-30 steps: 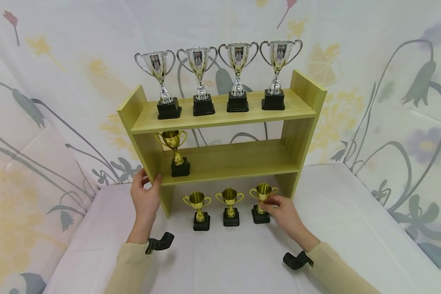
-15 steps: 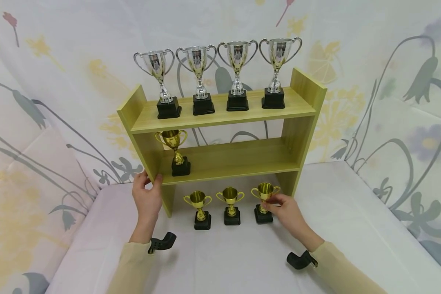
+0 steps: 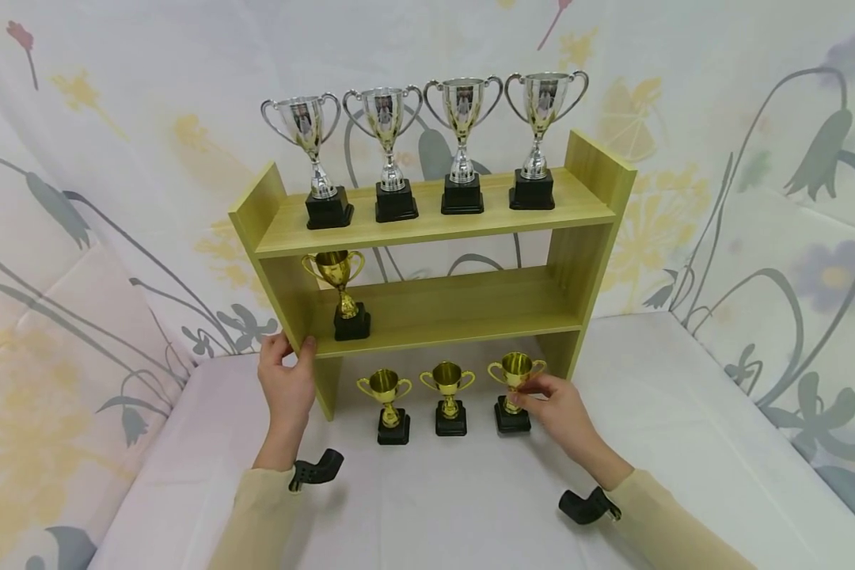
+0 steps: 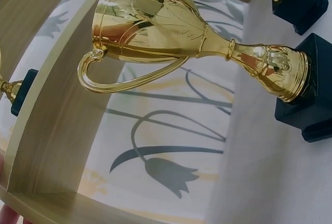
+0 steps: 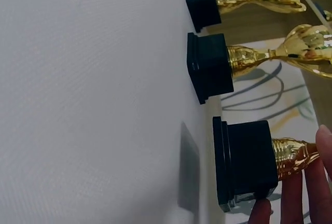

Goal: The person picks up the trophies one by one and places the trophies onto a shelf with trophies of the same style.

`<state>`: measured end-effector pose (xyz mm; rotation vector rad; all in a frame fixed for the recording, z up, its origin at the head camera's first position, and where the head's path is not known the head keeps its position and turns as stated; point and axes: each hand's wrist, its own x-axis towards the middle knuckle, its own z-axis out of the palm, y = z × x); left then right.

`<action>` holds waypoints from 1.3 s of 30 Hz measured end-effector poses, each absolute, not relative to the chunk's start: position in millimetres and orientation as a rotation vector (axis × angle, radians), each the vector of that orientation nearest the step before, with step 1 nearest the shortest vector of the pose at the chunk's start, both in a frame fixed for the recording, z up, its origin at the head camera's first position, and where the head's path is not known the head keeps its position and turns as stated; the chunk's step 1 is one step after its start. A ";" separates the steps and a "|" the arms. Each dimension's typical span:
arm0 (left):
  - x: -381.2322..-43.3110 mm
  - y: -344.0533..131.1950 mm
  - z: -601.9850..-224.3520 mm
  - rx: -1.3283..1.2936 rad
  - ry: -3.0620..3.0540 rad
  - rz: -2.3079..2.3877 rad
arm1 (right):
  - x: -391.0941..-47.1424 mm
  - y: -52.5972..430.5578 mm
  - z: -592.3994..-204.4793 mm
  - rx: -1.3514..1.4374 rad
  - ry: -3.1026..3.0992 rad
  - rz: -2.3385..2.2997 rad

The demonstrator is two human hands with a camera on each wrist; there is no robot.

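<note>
In the head view my left hand [image 3: 287,386] grips the left side panel of a wooden shelf [image 3: 449,313], thumb at the panel's front edge and fingers behind it. Three small gold trophy cups are in front of the shelf. My right hand [image 3: 559,412] pinches the stem of the rightmost gold trophy [image 3: 517,368]. In the right wrist view its black base [image 5: 246,162] appears slightly off the white surface, with a shadow apart from it. The left gold trophy [image 3: 393,427] and the middle gold trophy [image 3: 450,419] stand upright on the table.
Several silver trophies [image 3: 463,142] line the top board. Another gold trophy [image 3: 345,297] stands at the left end of the middle board. A white cloth [image 3: 456,507] covers the table, and a flower-patterned cloth [image 3: 698,142] hangs behind.
The rightmost trophy and my right hand have shifted slightly to the right. My left hand keeps its grip on the shelf. The whole head view has drifted a little.
</note>
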<state>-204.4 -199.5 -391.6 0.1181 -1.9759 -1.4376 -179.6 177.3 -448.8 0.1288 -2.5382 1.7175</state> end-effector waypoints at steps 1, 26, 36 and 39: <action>-204.5 -199.5 -391.6 0.116 -1.975 -1.438 | -179.5 177.2 -448.0 0.129 -2.539 1.716; -204.0 -198.3 -390.6 0.145 -1.993 -1.438 | -170.1 176.9 -423.4 0.154 -2.458 1.795; -202.9 -197.9 -390.1 0.126 -1.986 -1.416 | -169.9 176.8 -420.2 0.167 -2.464 1.780; -202.8 -197.8 -390.1 0.126 -1.990 -1.416 | -169.9 177.4 -420.5 0.171 -2.467 1.773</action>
